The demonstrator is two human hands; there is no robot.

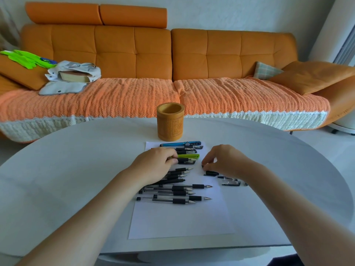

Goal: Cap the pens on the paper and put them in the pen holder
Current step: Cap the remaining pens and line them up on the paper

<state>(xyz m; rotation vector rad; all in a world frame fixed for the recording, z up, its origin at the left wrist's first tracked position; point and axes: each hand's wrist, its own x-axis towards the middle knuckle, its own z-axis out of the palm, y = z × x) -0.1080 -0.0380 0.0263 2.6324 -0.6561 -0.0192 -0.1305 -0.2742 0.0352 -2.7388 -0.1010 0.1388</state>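
Uncapped black plastic pens [180, 192] lie on a white paper sheet [180, 221] before a round bamboo pen holder [170, 123]. The left hand [153, 166] pinches one black pen [185, 160]; the right hand [224, 160] pinches a small black cap [203, 166]. The pens look light and stiff, best gripped mid-barrel.

Soft, even, fairly bright light through a wide-angle lens.
The white sheet of paper [180, 217] and the round white table [76, 169] carry only faint, diffuse shadows; the orange leather sofa [134, 54] bows toward the frame edges, and the whites look slightly bluish.
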